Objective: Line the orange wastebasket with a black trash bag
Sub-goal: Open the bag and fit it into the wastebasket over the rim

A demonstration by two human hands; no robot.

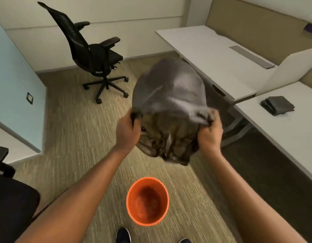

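The orange wastebasket point(147, 201) stands upright on the carpet between my feet, and I see nothing inside it. In front of me, at about chest height, a thin black trash bag point(169, 95) billows with air, blurred by motion. My left hand point(128, 133) grips its mouth edge on the left side. My right hand point(210, 134) grips the mouth edge on the right. The bag's open mouth faces toward me and its closed end puffs up away from me. The bag hangs well above and beyond the wastebasket.
A black office chair point(93, 55) stands on the carpet at the far left. A white L-shaped desk point(213, 55) runs along the right, with a folded stack of dark bags point(277, 105) on it. Another dark chair point(13, 204) sits at my near left. My shoes point(123, 235) show at the bottom.
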